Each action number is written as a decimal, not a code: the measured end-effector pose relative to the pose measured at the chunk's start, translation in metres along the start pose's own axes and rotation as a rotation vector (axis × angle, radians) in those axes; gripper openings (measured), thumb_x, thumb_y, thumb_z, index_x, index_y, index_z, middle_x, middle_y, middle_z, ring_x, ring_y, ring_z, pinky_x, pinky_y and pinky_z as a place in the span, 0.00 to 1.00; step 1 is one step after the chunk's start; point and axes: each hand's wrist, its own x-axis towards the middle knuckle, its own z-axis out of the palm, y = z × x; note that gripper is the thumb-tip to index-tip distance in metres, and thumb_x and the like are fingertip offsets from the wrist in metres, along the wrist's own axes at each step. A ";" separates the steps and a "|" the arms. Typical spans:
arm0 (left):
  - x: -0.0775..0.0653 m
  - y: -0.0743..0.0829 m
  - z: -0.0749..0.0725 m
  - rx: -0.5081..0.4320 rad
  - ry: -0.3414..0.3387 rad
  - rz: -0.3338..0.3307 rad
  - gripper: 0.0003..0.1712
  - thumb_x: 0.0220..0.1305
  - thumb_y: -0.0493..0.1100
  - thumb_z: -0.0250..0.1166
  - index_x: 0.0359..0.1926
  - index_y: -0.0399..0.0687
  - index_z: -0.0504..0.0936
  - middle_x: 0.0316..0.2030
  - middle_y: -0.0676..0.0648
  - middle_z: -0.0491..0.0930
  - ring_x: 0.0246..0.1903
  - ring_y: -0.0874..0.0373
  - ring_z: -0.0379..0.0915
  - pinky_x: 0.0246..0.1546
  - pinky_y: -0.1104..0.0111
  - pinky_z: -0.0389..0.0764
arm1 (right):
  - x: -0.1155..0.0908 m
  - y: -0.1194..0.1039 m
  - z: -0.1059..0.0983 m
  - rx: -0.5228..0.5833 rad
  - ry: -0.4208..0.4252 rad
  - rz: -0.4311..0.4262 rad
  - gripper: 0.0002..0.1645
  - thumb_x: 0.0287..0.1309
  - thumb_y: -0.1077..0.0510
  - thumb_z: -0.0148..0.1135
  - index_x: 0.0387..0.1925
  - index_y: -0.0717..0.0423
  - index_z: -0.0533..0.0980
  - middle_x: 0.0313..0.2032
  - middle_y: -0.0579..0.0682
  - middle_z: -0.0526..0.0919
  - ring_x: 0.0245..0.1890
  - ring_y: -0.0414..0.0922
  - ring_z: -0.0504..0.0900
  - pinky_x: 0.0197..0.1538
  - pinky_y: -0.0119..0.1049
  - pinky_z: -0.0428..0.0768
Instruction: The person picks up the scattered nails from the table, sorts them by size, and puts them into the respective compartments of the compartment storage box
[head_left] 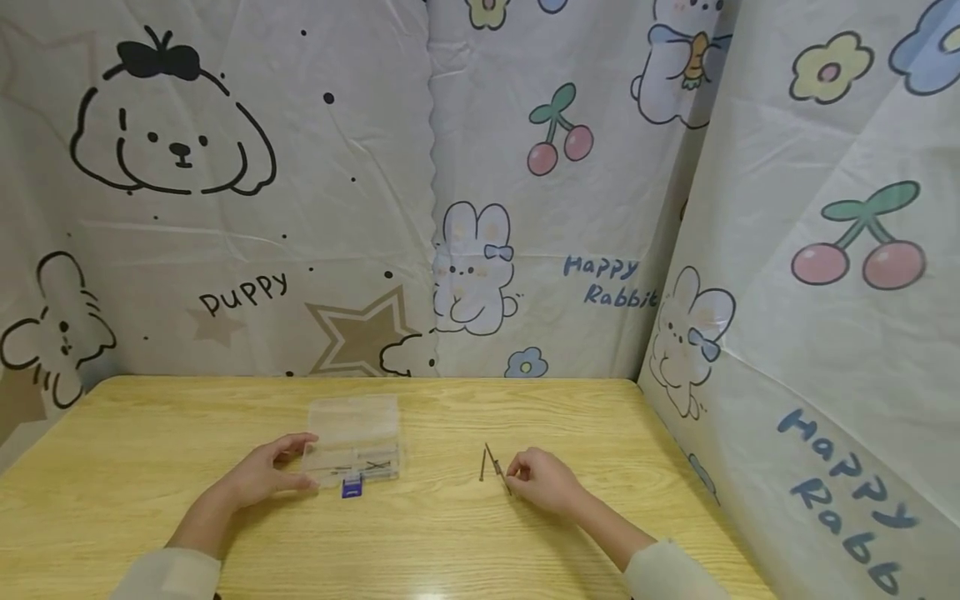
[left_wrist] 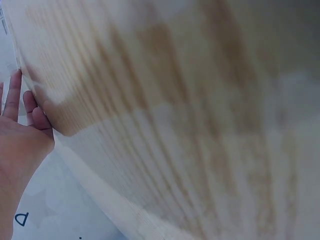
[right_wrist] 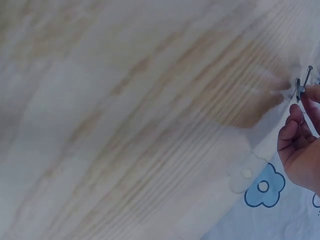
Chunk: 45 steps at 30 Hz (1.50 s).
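A clear plastic box (head_left: 352, 421) with a blue latch (head_left: 352, 487) lies with its lid open on the table, several thin screws (head_left: 381, 465) inside its front section. At its left side, my left hand (head_left: 258, 477) holds the box between thumb and fingers. To the right of the box a few long thin screws lie close together, one screw (head_left: 482, 465) standing apart from the others. My right hand (head_left: 546, 482) pinches the nearest screw (head_left: 505, 481) with its fingertips. In the right wrist view, a screw (right_wrist: 298, 90) shows at the fingertips of the right hand (right_wrist: 302, 150).
The wood-grain table (head_left: 420, 542) carries the box and the screws. Behind it hangs a printed cloth (head_left: 360, 208), and another printed cloth (head_left: 810, 350) closes off the right side. In the left wrist view, tabletop fills most of the picture.
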 end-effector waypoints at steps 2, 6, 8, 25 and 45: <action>0.000 0.002 0.000 0.004 -0.001 0.001 0.45 0.51 0.50 0.72 0.65 0.38 0.63 0.61 0.30 0.66 0.60 0.32 0.60 0.57 0.42 0.63 | -0.004 0.001 0.000 -0.013 -0.002 -0.007 0.06 0.57 0.55 0.62 0.28 0.51 0.79 0.25 0.42 0.73 0.25 0.35 0.67 0.28 0.28 0.67; 0.000 0.005 0.000 0.003 -0.003 -0.003 0.45 0.51 0.50 0.72 0.65 0.38 0.63 0.61 0.29 0.65 0.61 0.32 0.58 0.58 0.41 0.62 | -0.010 0.000 0.000 -0.018 -0.015 -0.010 0.05 0.56 0.55 0.63 0.28 0.51 0.80 0.26 0.42 0.73 0.25 0.35 0.67 0.29 0.28 0.67; -0.001 0.006 0.000 0.004 -0.007 0.001 0.45 0.51 0.50 0.72 0.65 0.37 0.63 0.61 0.29 0.65 0.61 0.31 0.58 0.57 0.41 0.62 | -0.011 0.000 0.001 -0.022 -0.017 -0.007 0.05 0.55 0.54 0.64 0.28 0.50 0.80 0.26 0.42 0.73 0.25 0.35 0.67 0.29 0.28 0.67; -0.001 0.004 0.000 -0.022 -0.005 0.004 0.44 0.51 0.50 0.71 0.65 0.38 0.63 0.61 0.29 0.65 0.61 0.31 0.58 0.58 0.41 0.62 | -0.016 0.001 0.004 -0.065 0.070 0.080 0.04 0.54 0.60 0.60 0.28 0.57 0.79 0.24 0.43 0.77 0.24 0.36 0.70 0.27 0.26 0.69; -0.002 0.003 0.001 0.001 0.001 -0.001 0.45 0.51 0.51 0.72 0.65 0.38 0.63 0.61 0.29 0.65 0.59 0.32 0.59 0.57 0.41 0.63 | -0.004 0.005 -0.001 0.082 0.112 0.077 0.04 0.58 0.61 0.56 0.30 0.56 0.76 0.25 0.43 0.74 0.23 0.37 0.67 0.26 0.27 0.68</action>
